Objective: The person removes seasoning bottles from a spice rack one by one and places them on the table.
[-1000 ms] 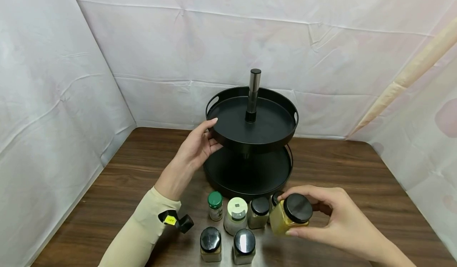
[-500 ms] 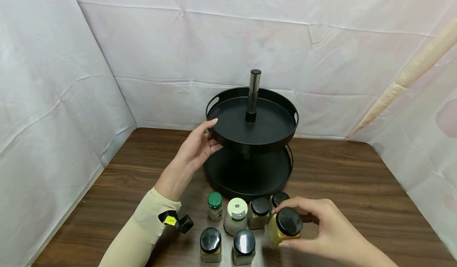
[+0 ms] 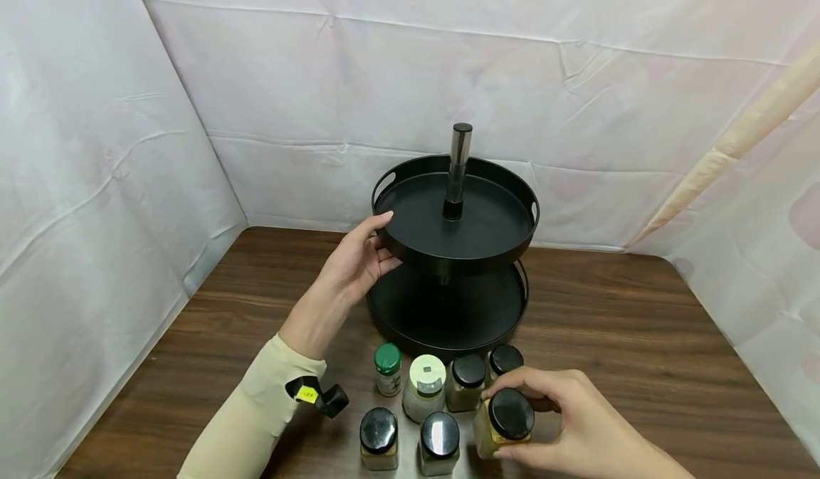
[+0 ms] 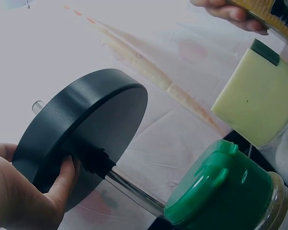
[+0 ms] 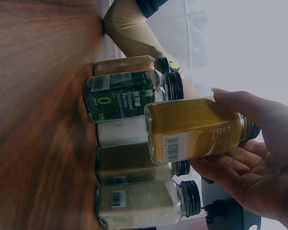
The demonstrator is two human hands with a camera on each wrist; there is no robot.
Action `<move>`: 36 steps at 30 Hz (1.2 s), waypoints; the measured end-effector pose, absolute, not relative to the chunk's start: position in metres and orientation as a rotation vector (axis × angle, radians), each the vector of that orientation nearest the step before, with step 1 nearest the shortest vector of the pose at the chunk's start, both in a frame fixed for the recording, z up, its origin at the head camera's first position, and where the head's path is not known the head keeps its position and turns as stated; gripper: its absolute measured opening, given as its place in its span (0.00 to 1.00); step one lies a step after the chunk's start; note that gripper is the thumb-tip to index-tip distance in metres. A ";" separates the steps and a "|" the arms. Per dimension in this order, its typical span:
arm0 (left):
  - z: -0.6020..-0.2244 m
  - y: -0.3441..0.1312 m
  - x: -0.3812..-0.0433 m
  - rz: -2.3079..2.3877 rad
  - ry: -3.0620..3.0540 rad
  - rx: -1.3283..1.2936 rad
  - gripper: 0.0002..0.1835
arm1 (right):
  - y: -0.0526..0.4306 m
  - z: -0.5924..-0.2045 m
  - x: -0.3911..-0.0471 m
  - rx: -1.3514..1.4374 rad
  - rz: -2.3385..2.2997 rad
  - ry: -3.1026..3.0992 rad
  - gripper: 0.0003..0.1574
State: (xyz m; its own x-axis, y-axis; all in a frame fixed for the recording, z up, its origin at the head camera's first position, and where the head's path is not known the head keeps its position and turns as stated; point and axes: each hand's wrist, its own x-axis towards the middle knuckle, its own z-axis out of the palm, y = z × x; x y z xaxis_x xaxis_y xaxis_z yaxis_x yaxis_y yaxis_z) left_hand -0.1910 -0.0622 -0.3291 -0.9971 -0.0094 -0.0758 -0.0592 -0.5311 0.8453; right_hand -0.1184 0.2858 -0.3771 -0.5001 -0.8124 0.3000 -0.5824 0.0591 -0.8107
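My left hand grips the left side of the upper tray of a black two-tier round stand. In the left wrist view the fingers are on the tray's underside. My right hand holds a square glass spice jar of yellow powder, with a black lid, between thumb and fingers. In the right wrist view the jar's base is raised off the table. Around it stand a jar of pale powder, a chopped parsley jar and a green-capped bottle.
A white-lidded shaker and several black-lidded jars stand in front of the lower tray. A metal post rises through the upper tray. White cloth hangs behind the wooden table.
My right hand has moved left and toward me with the spice jar, lowering beside the other jars and uncovering the rear black-lidded one. The left hand still holds the tray.
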 end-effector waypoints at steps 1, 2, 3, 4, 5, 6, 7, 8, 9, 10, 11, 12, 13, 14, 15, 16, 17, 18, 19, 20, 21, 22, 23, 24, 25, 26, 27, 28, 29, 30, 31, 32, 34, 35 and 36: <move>-0.329 -0.062 -0.191 2.722 1.505 -0.108 0.18 | 0.286 -0.377 -0.118 -1.392 -1.410 2.095 0.30; -0.329 -0.062 -0.191 2.724 1.502 -0.105 0.18 | 0.286 -0.377 -0.117 -1.368 -1.404 2.090 0.30; -0.329 -0.062 -0.191 2.725 1.499 -0.103 0.18 | 0.286 -0.378 -0.117 -1.354 -1.398 2.085 0.30; -0.328 -0.062 -0.191 2.727 1.497 -0.101 0.18 | 0.287 -0.379 -0.117 -1.345 -1.392 2.080 0.29; -0.328 -0.062 -0.191 2.728 1.497 -0.099 0.17 | 0.286 -0.379 -0.117 -1.342 -1.388 2.077 0.29; -0.328 -0.062 -0.191 2.731 1.494 -0.098 0.18 | 0.286 -0.380 -0.117 -1.351 -1.388 2.074 0.29; -0.328 -0.062 -0.191 2.733 1.492 -0.098 0.17 | 0.286 -0.381 -0.117 -1.366 -1.389 2.070 0.29; -0.328 -0.062 -0.191 2.734 1.490 -0.097 0.17 | 0.285 -0.382 -0.117 -1.386 -1.395 2.056 0.30; -0.328 -0.062 -0.191 2.734 1.490 -0.097 0.17 | 0.285 -0.383 -0.117 -1.407 -1.399 2.045 0.29; -0.328 -0.062 -0.191 2.734 1.490 -0.097 0.17 | 0.284 -0.384 -0.118 -1.419 -1.401 2.034 0.29; -0.328 -0.062 -0.191 2.734 1.490 -0.097 0.17 | 0.284 -0.384 -0.118 -1.427 -1.399 2.027 0.29; -0.329 -0.062 -0.191 2.734 1.489 -0.097 0.17 | 0.284 -0.385 -0.118 -1.431 -1.392 2.028 0.29; -0.329 -0.062 -0.191 2.733 1.491 -0.097 0.17 | 0.283 -0.386 -0.118 -1.428 -1.381 2.035 0.29; -0.329 -0.062 -0.190 2.731 1.493 -0.097 0.17 | 0.283 -0.386 -0.118 -1.421 -1.369 2.043 0.29; -0.329 -0.061 -0.190 2.730 1.495 -0.097 0.17 | 0.283 -0.386 -0.118 -1.411 -1.355 2.053 0.29; -0.329 -0.061 -0.190 2.730 1.496 -0.096 0.17 | 0.283 -0.386 -0.118 -1.400 -1.343 2.064 0.29; -0.329 -0.061 -0.190 2.729 1.497 -0.096 0.17 | 0.282 -0.387 -0.118 -1.387 -1.334 2.068 0.29; -0.329 -0.061 -0.190 2.730 1.497 -0.097 0.17 | 0.282 -0.387 -0.118 -1.386 -1.331 2.069 0.29; -0.329 -0.061 -0.190 2.729 1.497 -0.097 0.17 | 0.282 -0.387 -0.117 -1.384 -1.332 2.068 0.29; -0.329 -0.061 -0.190 2.729 1.496 -0.098 0.17 | 0.281 -0.388 -0.117 -1.389 -1.334 2.065 0.29; -0.329 -0.062 -0.190 2.729 1.496 -0.097 0.17 | 0.281 -0.389 -0.117 -1.404 -1.337 2.065 0.29; -0.328 -0.062 -0.190 2.728 1.497 -0.096 0.17 | 0.281 -0.389 -0.118 -1.414 -1.339 2.066 0.29; -0.329 -0.062 -0.190 2.728 1.498 -0.097 0.17 | 0.280 -0.390 -0.118 -1.420 -1.340 2.065 0.29; -0.329 -0.062 -0.190 2.728 1.499 -0.097 0.17 | 0.280 -0.391 -0.118 -1.431 -1.339 2.066 0.29; -0.329 -0.062 -0.190 2.727 1.501 -0.097 0.17 | 0.280 -0.391 -0.118 -1.435 -1.333 2.070 0.29; -0.329 -0.062 -0.190 2.727 1.502 -0.098 0.17 | 0.280 -0.392 -0.119 -1.439 -1.327 2.071 0.29; -0.329 -0.062 -0.190 2.726 1.503 -0.098 0.17 | 0.280 -0.392 -0.119 -1.438 -1.321 2.071 0.28; -0.329 -0.062 -0.190 2.727 1.503 -0.099 0.18 | 0.280 -0.393 -0.119 -1.429 -1.314 2.071 0.28; -0.329 -0.062 -0.190 2.727 1.503 -0.099 0.18 | 0.280 -0.394 -0.119 -1.426 -1.308 2.070 0.28; -0.329 -0.062 -0.190 2.726 1.503 -0.099 0.18 | 0.280 -0.395 -0.120 -1.424 -1.304 2.068 0.28; -0.329 -0.062 -0.190 2.726 1.504 -0.099 0.18 | 0.279 -0.395 -0.120 -1.422 -1.300 2.069 0.28; -0.329 -0.062 -0.190 2.726 1.504 -0.100 0.18 | 0.279 -0.396 -0.120 -1.421 -1.297 2.069 0.28; -0.329 -0.062 -0.189 2.725 1.504 -0.100 0.19 | 0.279 -0.397 -0.120 -1.425 -1.294 2.073 0.28; -0.329 -0.062 -0.189 2.724 1.506 -0.100 0.19 | 0.279 -0.398 -0.120 -1.426 -1.290 2.078 0.28; -0.329 -0.062 -0.189 2.723 1.508 -0.101 0.19 | 0.278 -0.398 -0.120 -1.429 -1.285 2.083 0.28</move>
State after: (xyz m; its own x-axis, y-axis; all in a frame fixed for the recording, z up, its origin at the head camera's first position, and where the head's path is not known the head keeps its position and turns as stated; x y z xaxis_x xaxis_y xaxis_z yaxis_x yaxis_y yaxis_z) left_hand -0.1892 -0.0617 -0.3286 -0.9975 -0.0076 -0.0699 -0.0552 -0.5307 0.8457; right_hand -0.1199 0.2783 -0.3980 -0.4566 -0.8610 0.2242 -0.5864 0.1017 -0.8036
